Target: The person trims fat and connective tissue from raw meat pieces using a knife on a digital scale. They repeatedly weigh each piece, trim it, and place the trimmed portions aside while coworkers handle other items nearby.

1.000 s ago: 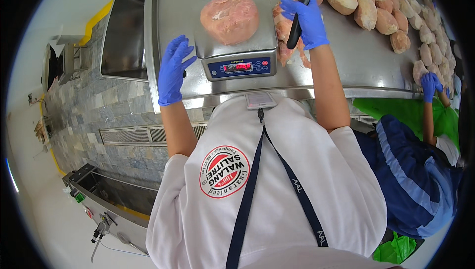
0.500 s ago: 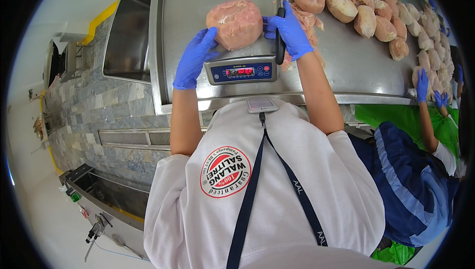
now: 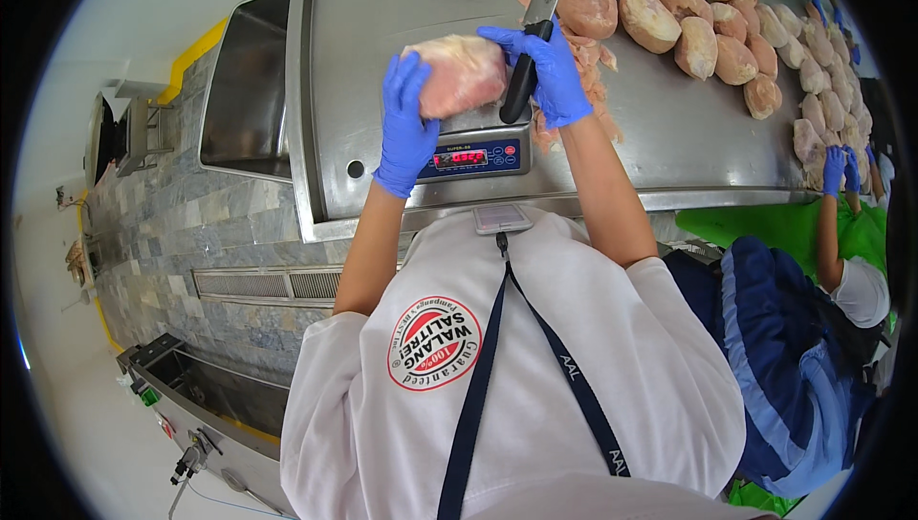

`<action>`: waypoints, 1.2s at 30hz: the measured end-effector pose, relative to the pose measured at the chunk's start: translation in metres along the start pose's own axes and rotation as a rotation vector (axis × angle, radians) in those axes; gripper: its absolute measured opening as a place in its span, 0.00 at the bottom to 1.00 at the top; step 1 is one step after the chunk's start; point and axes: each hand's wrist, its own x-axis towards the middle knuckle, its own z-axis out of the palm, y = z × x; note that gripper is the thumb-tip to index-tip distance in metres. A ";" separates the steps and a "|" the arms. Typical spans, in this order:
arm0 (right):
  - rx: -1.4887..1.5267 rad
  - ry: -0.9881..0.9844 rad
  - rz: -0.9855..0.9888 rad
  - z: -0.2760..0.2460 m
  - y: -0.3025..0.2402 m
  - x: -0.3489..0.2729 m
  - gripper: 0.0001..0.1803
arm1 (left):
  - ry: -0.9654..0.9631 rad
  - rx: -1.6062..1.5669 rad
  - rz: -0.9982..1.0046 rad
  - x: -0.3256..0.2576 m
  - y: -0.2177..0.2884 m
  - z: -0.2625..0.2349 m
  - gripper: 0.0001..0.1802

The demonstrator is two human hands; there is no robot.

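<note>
Against the left side of the pale pink meat [image 3: 457,80], your left hand [image 3: 409,128] curls its fingers, grasping it. Between both hands' fingers, that piece sits over the scale [image 3: 473,158]. Your right hand [image 3: 557,78] grips the black-handled knife [image 3: 538,30], its fingertips at the meat's right edge. Just right of those fingers lie trimmings [image 3: 591,85]; farther right, rounded pieces [image 3: 650,21].

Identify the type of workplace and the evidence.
Probably a meat-processing room: many raw meat pieces lie on a steel table, a digital scale stands there too, and the person holds a knife.
</note>
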 end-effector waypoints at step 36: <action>-0.132 -0.121 0.076 -0.015 0.021 -0.027 0.43 | 0.113 -0.365 -0.670 -0.011 0.055 -0.009 0.37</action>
